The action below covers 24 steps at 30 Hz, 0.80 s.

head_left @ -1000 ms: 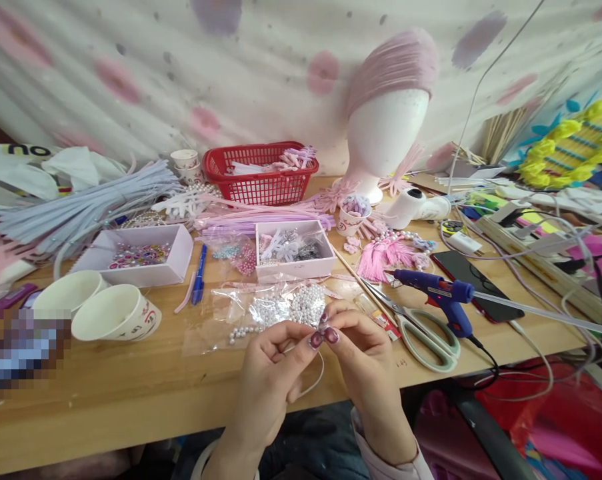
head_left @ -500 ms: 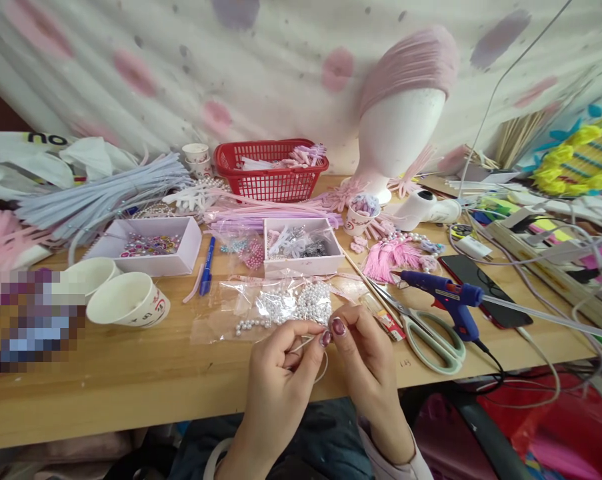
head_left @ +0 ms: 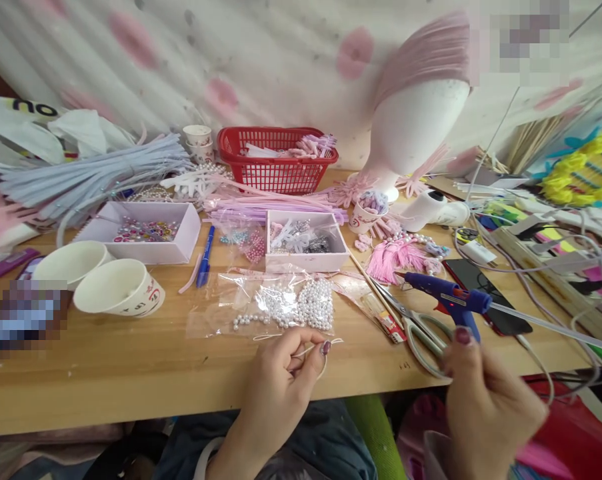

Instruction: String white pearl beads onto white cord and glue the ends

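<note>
My left hand (head_left: 281,380) is closed in a pinch, holding a thin white cord (head_left: 335,341) between thumb and forefinger above the table's front edge. Loops of the cord show around its fingers. Just beyond it lies a clear plastic bag of white pearl beads (head_left: 313,303), some of them spilling in a row to the left. My right hand (head_left: 491,393) is over the handles of the green-handled scissors (head_left: 423,353), its thumb up and fingers curled and blurred. Whether it grips the handle is hidden. The blue glue gun (head_left: 445,293) lies right behind that hand.
Two paper cups (head_left: 121,287) and a white box of colourful beads (head_left: 183,233) are at left. Another white box (head_left: 305,260), a red basket (head_left: 281,175) and a white mannequin head (head_left: 421,120) stand behind. A phone (head_left: 495,300) and cables lie at right.
My right hand has let go of the cord and moved right to the scissors. My left hand keeps its pinch, and the cord's end now shows loose. The view has shifted slightly.
</note>
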Each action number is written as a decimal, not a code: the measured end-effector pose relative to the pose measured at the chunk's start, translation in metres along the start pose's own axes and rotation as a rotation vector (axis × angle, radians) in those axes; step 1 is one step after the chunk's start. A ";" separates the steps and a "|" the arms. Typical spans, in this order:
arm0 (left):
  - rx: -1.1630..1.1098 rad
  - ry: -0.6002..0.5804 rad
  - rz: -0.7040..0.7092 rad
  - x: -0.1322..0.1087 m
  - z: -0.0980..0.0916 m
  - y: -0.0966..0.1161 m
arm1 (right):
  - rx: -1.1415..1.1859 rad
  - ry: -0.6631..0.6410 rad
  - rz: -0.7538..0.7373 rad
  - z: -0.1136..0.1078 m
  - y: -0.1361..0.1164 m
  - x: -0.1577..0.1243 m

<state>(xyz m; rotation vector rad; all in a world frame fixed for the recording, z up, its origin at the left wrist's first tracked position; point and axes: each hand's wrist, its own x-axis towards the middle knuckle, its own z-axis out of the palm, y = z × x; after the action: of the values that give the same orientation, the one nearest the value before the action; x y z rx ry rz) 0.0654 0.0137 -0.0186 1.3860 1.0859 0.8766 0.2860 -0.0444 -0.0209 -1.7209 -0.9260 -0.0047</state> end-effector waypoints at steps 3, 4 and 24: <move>0.033 0.032 0.009 0.003 0.001 -0.001 | -0.275 0.179 0.090 -0.019 0.017 0.035; 0.043 0.034 0.015 0.004 0.001 0.000 | -0.316 0.131 0.080 -0.020 0.021 0.048; 0.261 0.004 0.196 0.010 0.018 -0.007 | 0.042 -0.368 0.061 -0.071 -0.007 0.042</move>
<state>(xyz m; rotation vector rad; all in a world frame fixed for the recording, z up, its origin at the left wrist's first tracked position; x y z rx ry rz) 0.0843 0.0177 -0.0277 1.7311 1.1097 0.9005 0.3423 -0.0780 0.0301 -1.7405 -1.1305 0.3804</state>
